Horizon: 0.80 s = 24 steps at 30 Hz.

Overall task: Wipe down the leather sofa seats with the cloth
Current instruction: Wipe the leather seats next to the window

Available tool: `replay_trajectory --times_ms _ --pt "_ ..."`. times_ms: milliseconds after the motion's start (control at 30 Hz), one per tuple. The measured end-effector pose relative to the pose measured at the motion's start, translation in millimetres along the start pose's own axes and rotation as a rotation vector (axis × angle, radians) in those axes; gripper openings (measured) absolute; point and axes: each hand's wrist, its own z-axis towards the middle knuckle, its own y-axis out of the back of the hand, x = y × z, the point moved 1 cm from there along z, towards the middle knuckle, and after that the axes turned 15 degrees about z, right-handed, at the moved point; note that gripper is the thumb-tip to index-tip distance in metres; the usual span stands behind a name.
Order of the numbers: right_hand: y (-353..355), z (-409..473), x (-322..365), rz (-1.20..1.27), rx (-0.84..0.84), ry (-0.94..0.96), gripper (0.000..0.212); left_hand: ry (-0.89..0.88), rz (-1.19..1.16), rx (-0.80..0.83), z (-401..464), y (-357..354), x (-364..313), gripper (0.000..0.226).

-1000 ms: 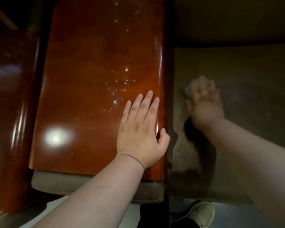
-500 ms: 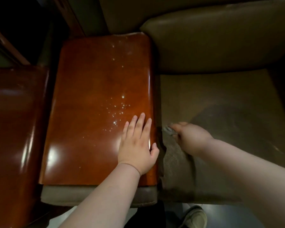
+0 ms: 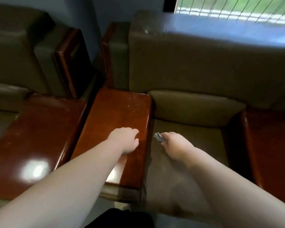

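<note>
The right hand (image 3: 178,145) lies low on the sofa seat (image 3: 196,145), just right of the glossy wooden armrest (image 3: 118,122) that serves here as the landmark. Its fingers are curled round a small grey cloth (image 3: 159,137), of which only a bunched end shows, poking out toward the armrest's right edge; the cloth sits at the seat's left side, near that edge but apart from the wood. Whether the cloth touches the leather cannot be told, as the hand hides its underside.

The left hand (image 3: 125,139) rests on top of the armrest, toward its right side and about midway along its length. The view is from behind the wrist, so the fingers are foreshortened; they seem bent slightly downward onto the wood and hold nothing, though how far apart they lie cannot be told.

Behind the armrest rises the olive leather backrest (image 3: 196,66), with a cushion (image 3: 196,107) at its foot, right of the armrest's far end. To the armrest's left, across a narrow dark gap, stands a second wooden armrest (image 3: 39,132) belonging to a neighbouring sofa (image 3: 15,51). A third wooden armrest (image 3: 270,145) bounds the seat on the far right. A barred window (image 3: 237,9) shows above the backrest.
</note>
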Motion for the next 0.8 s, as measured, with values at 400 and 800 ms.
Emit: replay_trajectory --times_ms 400,800 --pt "160 -67 70 -0.060 -0.157 0.100 0.034 0.057 -0.069 -0.181 -55 173 -16 0.049" --pt "301 -105 34 -0.036 -0.307 0.292 0.031 0.169 -0.200 -0.361 -40 288 -106 0.044"
